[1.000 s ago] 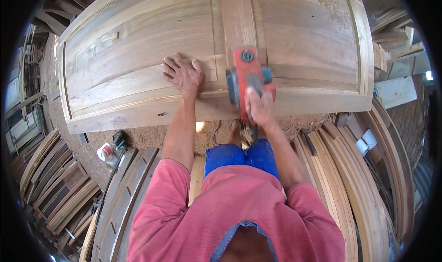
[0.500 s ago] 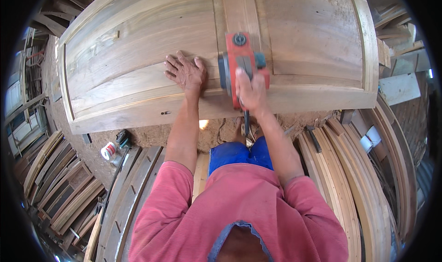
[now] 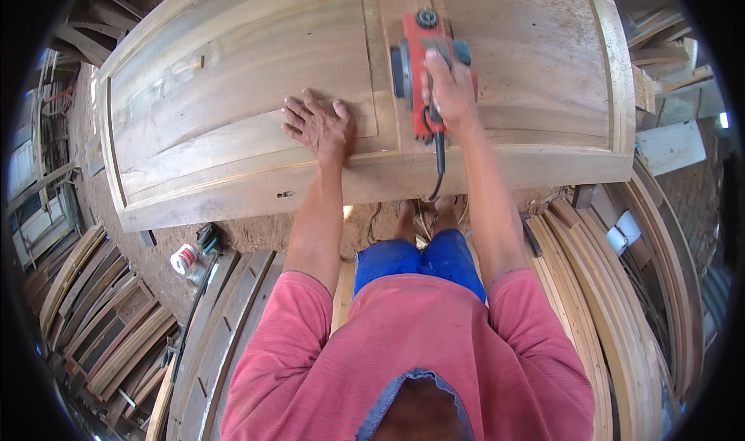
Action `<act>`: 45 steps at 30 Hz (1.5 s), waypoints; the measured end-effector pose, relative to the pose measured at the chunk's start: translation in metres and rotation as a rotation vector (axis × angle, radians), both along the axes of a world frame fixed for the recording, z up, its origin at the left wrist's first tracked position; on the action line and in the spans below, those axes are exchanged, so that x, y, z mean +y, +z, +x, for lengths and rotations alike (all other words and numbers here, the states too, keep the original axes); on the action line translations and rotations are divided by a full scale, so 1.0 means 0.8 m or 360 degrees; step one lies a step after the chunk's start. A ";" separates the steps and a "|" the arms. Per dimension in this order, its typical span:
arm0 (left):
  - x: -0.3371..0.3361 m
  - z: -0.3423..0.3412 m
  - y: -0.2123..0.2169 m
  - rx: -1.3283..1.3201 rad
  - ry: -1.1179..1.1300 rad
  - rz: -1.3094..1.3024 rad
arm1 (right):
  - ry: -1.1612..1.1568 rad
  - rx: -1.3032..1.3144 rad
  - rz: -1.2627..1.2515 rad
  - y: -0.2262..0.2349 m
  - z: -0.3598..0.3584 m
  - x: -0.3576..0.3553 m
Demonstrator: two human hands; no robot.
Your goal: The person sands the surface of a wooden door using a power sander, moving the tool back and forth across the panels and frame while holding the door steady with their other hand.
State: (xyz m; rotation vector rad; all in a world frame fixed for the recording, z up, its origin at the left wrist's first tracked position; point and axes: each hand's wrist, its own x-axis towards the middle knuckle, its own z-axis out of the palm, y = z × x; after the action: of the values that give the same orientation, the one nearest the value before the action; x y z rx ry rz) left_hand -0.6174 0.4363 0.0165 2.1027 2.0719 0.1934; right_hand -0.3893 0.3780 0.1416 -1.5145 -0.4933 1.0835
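so far the right hand (image 3: 448, 90), fingers wrapped round the red electric planer (image 3: 425, 69), sits partway up the wooden door (image 3: 233, 107) centre stile. left hand (image 3: 318, 124) lies flat, fingers spread and holding nothing; the stile beyond looks yet to be planed.

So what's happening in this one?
A person stands over a wooden door lying flat. The right hand grips the handle of a red electric planer set on the door's middle upright strip, with its black cord hanging off the near edge. The left hand is pressed flat, fingers spread, on the panel beside it. Curved wooden frame pieces lie stacked on the sawdust-covered ground on both sides.
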 end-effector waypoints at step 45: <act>0.000 0.003 0.016 0.0000 -0.0017 0.0009 | -0.0208 -0.0168 -0.0103 -0.025 0.086 0.178</act>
State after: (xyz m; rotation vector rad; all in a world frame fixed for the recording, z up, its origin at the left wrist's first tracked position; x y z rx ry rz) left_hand -0.6147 0.4366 0.0294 2.1167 2.0621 0.1976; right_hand -0.3208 0.5203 0.1220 -1.6435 -0.4290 0.9295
